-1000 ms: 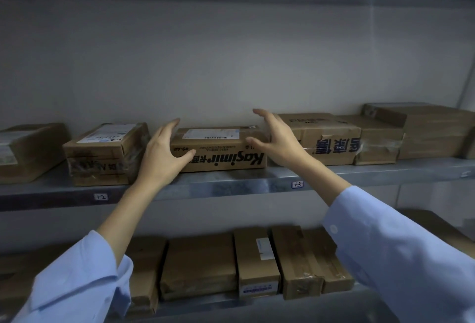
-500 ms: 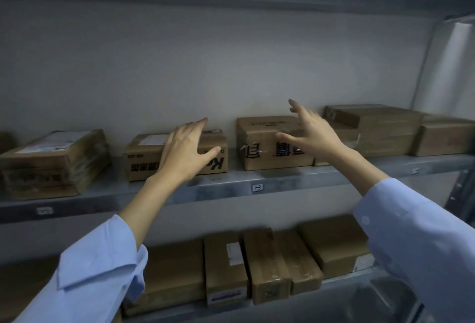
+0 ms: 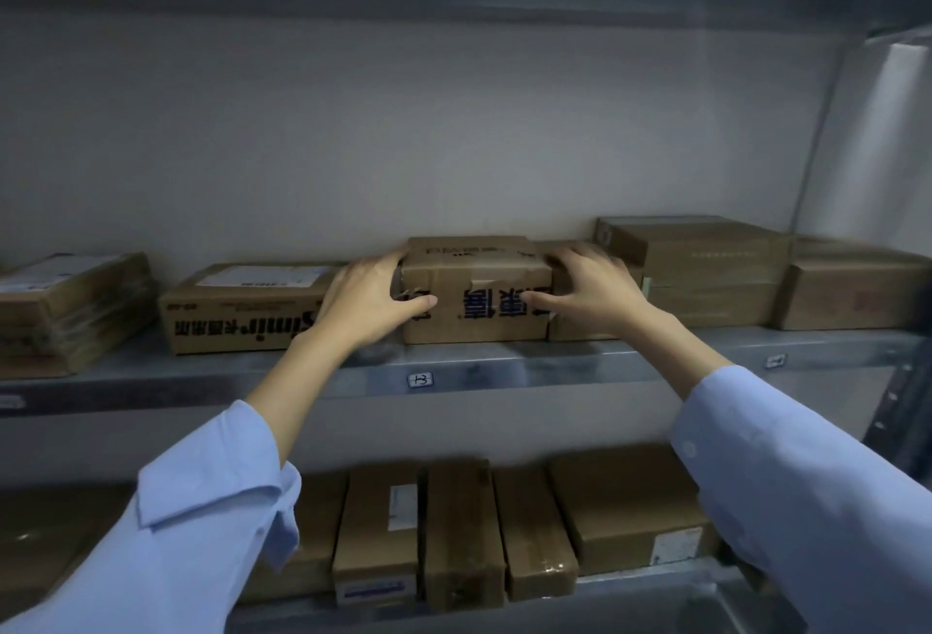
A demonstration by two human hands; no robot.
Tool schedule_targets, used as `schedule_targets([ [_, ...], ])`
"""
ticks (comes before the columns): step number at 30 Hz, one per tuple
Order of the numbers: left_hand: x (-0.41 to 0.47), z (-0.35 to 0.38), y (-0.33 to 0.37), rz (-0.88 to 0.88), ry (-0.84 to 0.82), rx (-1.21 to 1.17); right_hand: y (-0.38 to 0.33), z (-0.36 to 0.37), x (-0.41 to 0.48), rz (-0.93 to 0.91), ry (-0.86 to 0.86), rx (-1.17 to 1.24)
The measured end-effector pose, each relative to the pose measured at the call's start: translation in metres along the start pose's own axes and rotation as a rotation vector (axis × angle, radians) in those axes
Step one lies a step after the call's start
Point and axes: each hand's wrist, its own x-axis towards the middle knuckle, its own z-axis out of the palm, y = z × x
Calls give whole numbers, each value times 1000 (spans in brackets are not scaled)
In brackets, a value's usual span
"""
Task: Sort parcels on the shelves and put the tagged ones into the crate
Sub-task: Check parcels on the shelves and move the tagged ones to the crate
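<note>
This looks like the sorting step, with one parcel (image 3: 476,310) being taken up off the shelf (image 3: 504,376) to be checked for a tag. It sits squarely between the two hands, its bottom on the shelf as far as I can tell. The left hand (image 3: 370,300) wraps the parcel's left end, fingers curled round behind the corner and thumb laid across the front face. The right hand (image 3: 592,288) mirrors it on the other end, fingers hooked over the top edge and thumb pressed on the front. Just outside the left hand lies a long flat box (image 3: 242,310); just outside the right, a stack of boxes (image 3: 706,270). The next move probably calls for drawing the parcel straight forward, clear of both neighbours, then tilting it to read the top. No crate is in view.
</note>
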Motion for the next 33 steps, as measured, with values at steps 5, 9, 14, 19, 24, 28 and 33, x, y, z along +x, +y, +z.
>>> schedule_targets([
  [5, 1, 2, 1, -57, -8, -133, -1, 3, 5, -67, -1, 14],
  [9, -1, 6, 0, -84, 36, -210, -6, 3, 6, -33, 11, 96],
  [14, -3, 1, 1, -82, 129, -445, -14, 0, 7, 40, 40, 309],
  [19, -2, -11, 4, -19, 208, -537, -24, -7, 1, 34, 138, 602],
  [24, -1, -18, 6, -38, 202, -657, -31, -12, -1, 20, 181, 671],
  [28, -6, -19, 5, -82, 177, -795, -38, -16, -5, 4, 136, 723],
  [33, -11, -23, 4, -78, 147, -841, -44, -20, -9, 11, 135, 709],
])
